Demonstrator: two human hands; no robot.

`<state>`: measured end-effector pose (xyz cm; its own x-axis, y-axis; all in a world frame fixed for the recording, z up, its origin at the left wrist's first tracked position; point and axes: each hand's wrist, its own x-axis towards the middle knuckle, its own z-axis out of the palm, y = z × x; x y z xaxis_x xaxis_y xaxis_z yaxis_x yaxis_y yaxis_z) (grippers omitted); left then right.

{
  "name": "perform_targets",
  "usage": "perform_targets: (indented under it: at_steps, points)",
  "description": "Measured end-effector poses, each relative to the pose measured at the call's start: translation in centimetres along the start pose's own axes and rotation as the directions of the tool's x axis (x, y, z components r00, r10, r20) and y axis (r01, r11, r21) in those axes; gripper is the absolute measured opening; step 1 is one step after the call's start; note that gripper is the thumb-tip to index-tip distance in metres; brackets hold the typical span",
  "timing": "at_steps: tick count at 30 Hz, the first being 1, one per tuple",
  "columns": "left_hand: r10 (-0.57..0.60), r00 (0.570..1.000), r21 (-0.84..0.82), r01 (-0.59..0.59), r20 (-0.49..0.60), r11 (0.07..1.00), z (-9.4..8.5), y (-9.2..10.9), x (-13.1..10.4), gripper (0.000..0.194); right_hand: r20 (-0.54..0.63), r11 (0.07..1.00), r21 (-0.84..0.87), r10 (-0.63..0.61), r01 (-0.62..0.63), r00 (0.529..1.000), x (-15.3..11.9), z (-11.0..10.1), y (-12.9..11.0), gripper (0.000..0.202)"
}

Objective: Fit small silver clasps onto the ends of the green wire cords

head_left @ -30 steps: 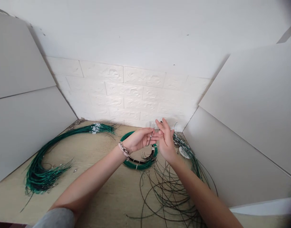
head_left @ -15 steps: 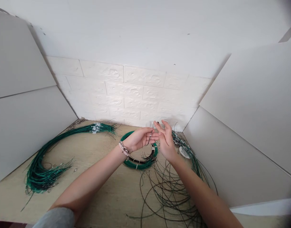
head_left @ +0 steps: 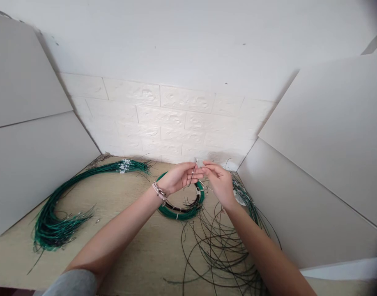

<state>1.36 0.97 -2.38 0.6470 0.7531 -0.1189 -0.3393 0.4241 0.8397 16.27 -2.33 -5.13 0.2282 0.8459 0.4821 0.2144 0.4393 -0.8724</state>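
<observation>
My left hand (head_left: 180,177) pinches a thin dark cord (head_left: 191,177) between thumb and forefinger, its other fingers half curled behind it. A small whitish bit shows partway along the cord. Just right of it, my right hand (head_left: 218,182) has thumb and fingertips drawn together, close to the left fingertips. What it grips is too small to make out. A small pale, see-through piece (head_left: 200,163) shows between the two hands, and I cannot tell which hand has it. Beneath them on the table lies a tied coil of green and black cords (head_left: 180,215).
A long bundle of green cords (head_left: 57,201) with white tags (head_left: 124,166) curves across the left of the table (head_left: 136,246). Loose dark cords (head_left: 219,246) spread beneath my right forearm, with more green cords behind. White panels (head_left: 37,164) and a brick-patterned wall (head_left: 173,115) enclose the table.
My right hand has gone from spread, raised fingers to a pinch and shifted slightly right. My left hand has moved a little left, still holding the cord.
</observation>
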Motion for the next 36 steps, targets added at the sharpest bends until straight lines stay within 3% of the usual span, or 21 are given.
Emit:
perform_targets:
  at_steps: [2,5,9,13,24,30,36]
  points:
    - [0.033,0.999,0.079,-0.033,0.001,0.996,0.1,0.0,-0.1,0.011,0.044,0.959,0.221,0.171,-0.177,0.984,0.2,-0.1,-0.3,0.019]
    - [0.094,0.996,0.226,-0.092,0.001,0.970,0.5,0.0,-0.3,0.015,0.177,0.766,0.498,0.369,-0.406,0.913,0.4,-0.3,-0.7,0.019]
    - [0.156,0.987,0.459,-0.156,0.038,0.875,1.0,0.0,-0.7,0.022,0.306,0.581,0.598,0.472,-0.552,0.827,0.5,-0.4,-0.8,0.018]
    - [0.184,0.981,0.591,-0.179,0.053,0.787,1.4,0.0,-0.9,0.024,0.356,0.506,0.620,0.501,-0.600,0.789,0.2,-0.1,-0.8,0.018]
    - [0.273,0.962,0.722,-0.197,0.011,0.663,2.3,0.1,-1.5,0.028,0.327,0.570,0.592,0.477,-0.570,0.816,0.1,0.1,-0.8,0.024]
    - [0.269,0.963,0.720,-0.178,-0.012,0.671,2.4,0.3,-1.5,0.026,0.391,0.618,0.549,0.406,-0.563,0.826,0.3,-0.2,-0.3,0.021]
    - [0.197,0.980,0.699,-0.126,-0.021,0.704,2.7,0.4,-1.8,0.019,0.497,0.687,0.453,0.334,-0.568,0.801,0.7,-0.9,0.3,0.021]
